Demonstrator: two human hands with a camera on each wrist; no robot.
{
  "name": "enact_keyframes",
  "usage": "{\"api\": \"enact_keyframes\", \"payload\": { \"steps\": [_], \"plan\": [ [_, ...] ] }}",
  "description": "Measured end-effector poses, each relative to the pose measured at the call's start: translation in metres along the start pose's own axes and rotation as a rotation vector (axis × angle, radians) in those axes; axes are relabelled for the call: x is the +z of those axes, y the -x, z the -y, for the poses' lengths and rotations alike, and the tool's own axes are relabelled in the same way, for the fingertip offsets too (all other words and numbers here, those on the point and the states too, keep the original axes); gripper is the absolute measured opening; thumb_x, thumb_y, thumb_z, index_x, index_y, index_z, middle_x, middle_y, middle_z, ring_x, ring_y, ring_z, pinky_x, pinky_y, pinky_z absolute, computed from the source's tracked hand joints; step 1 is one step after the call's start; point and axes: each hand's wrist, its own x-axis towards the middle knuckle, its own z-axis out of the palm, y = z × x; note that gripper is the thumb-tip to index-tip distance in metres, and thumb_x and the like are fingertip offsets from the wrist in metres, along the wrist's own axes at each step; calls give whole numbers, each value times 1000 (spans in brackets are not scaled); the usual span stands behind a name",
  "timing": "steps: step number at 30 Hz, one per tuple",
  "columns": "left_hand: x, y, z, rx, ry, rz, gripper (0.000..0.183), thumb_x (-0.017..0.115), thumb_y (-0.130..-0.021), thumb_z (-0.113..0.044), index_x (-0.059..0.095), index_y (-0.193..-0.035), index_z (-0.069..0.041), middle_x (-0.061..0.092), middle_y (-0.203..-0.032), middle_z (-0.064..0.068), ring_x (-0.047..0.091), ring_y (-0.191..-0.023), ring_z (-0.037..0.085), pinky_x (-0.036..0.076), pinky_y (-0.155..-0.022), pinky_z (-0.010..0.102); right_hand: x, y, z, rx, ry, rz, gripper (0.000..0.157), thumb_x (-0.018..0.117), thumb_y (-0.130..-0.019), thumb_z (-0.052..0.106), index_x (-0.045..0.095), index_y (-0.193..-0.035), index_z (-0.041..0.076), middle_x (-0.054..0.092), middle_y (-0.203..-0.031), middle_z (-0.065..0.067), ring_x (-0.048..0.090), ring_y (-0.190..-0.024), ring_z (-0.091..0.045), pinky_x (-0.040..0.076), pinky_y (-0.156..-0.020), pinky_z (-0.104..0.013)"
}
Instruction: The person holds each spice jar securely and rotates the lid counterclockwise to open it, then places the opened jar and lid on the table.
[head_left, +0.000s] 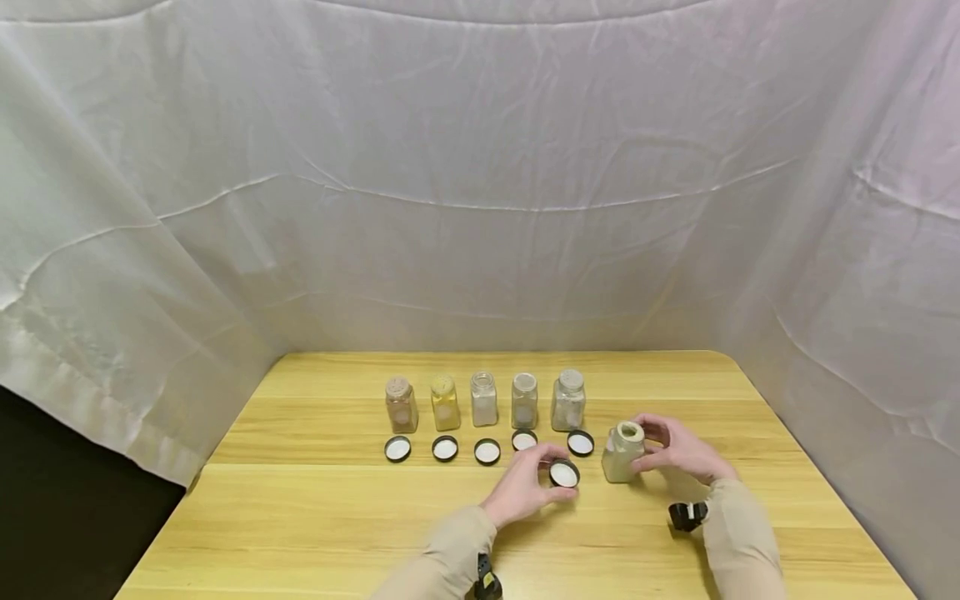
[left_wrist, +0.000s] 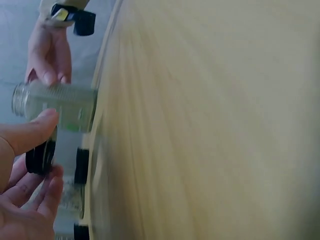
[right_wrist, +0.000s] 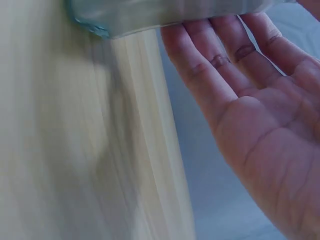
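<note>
My left hand (head_left: 525, 490) pinches a black round lid (head_left: 564, 474) between thumb and fingers, its white inner face turned up. Right of it, a glass spice jar (head_left: 622, 460) with pale greenish powder has an uncovered mouth. My right hand (head_left: 681, 450) grips this jar from its right side. In the left wrist view the lid (left_wrist: 41, 156) is edge-on, overlapping the jar (left_wrist: 62, 106). From the right wrist view, fingers (right_wrist: 220, 55) lie along the jar's glass side (right_wrist: 175, 12); the thumb is mostly hidden there.
Several jars stand in a row farther back, among them one with reddish-brown powder (head_left: 402, 407) and one with yellow powder (head_left: 446, 404). Black lids, such as the leftmost lid (head_left: 397, 448), lie in front of them. Grey cloth (head_left: 495, 250) hangs around the wooden table (head_left: 315, 517).
</note>
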Motion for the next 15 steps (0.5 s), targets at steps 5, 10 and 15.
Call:
{"api": "enact_keyframes", "payload": {
  "steps": [5, 10, 15],
  "plan": [
    [13, -9, -4, 9, -49, -20, 58, 85, -80, -15, 58, -130, -5, 72, -123, 7, 67, -110, 17, 54, -98, 21, -10, -4, -6, 48, -8, -76, 59, 79, -81, 1, 50, -131, -12, 67, -116, 19, 60, -111, 9, 47, -97, -8],
    [27, -19, -9, 31, -45, -23, 57, 84, -81, -10, 56, -129, -1, 72, -121, 11, 68, -111, 19, 54, -98, 19, -16, -10, -9, 89, 36, -180, 66, 77, -85, 4, 45, -140, -13, 66, -131, -10, 56, -111, 12, 47, -94, -8],
    [43, -28, -13, -6, -41, -29, 56, 83, -81, -8, 56, -129, -1, 71, -120, 12, 69, -109, 18, 55, -98, 19, -18, -17, -8, 133, 76, -243, 72, 75, -89, 8, 37, -146, -13, 45, -146, -37, 55, -131, -27, 47, -96, -7]
  ]
}}
